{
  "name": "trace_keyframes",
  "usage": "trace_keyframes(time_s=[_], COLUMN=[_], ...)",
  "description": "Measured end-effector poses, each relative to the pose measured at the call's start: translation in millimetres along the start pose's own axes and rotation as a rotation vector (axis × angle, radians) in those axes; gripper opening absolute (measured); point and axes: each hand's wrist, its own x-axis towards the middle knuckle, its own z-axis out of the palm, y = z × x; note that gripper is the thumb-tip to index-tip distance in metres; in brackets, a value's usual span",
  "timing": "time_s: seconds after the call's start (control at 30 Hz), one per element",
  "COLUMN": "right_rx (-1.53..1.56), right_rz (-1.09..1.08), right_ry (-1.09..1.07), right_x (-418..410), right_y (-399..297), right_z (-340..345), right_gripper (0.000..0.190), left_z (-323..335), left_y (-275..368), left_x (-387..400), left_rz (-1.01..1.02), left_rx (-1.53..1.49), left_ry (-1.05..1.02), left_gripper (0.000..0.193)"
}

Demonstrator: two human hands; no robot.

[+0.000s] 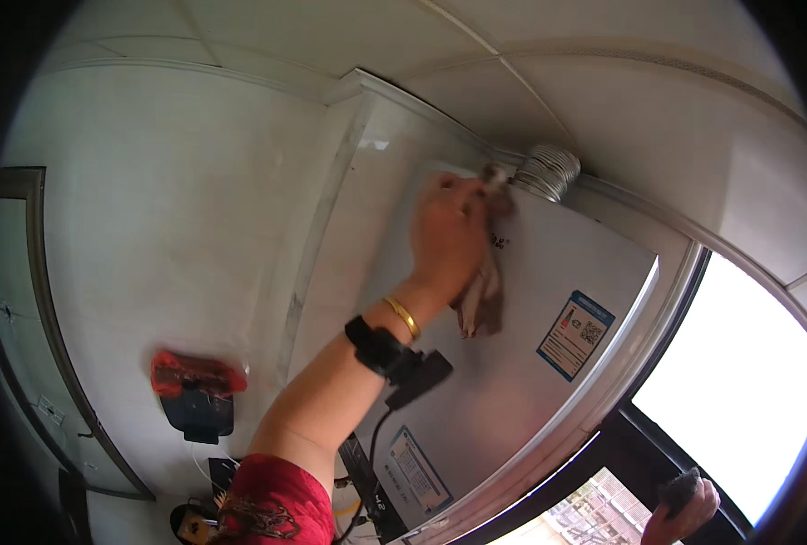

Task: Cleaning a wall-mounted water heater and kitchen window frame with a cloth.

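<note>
My left hand (449, 228) reaches up to the front of a white wall-mounted water heater (560, 259), near its top edge. A pale brownish cloth (477, 300) is bunched in its fingers and hangs below the palm against the panel. Motion blurs the hand and the cloth. At the lower right, my right hand (688, 516) grips a dark grey scouring pad (680, 489) in front of the window frame, away from the heater. One printed label (575, 335) is stuck on the heater's right side and another (419, 470) near its bottom.
A ribbed metal flue duct (548, 172) rises from behind the heater to the ceiling. A bright window (737, 381) lies to the right. On the left wall hangs a black device (199, 411) with red plastic over its top. Pipes and cables run under the heater.
</note>
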Motion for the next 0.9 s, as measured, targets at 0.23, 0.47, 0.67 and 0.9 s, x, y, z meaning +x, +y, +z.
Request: trace_keyframes(time_s=[0.23,0.47,0.67,0.9], right_rx=[-0.083,-0.101,-0.157,-0.099], right_rz=[-0.006,-0.05,-0.022,-0.076], right_ry=[0.019,0.033,0.04,0.059], right_x=[7.3,7.4,-0.3,3.3], right_y=[-9.5,-5.2,-3.0,-1.9], right_z=[-0.5,1.9,8.2,9.0], right_gripper=[0.041,0.045,0.047,0.037], left_z=[-14.7,-10.6,0.5,3.8], left_y=[-95.6,-107.1,-93.8,-97.8], left_x=[43.6,56.3,51.0,64.4], left_rz=[-0.126,-0.08,0.046,0.021], left_rx=[0.462,0.498,0.362,0.525], left_ry=[-0.021,-0.071,0.029,0.003], left_gripper=[0.015,0.014,0.013,0.011])
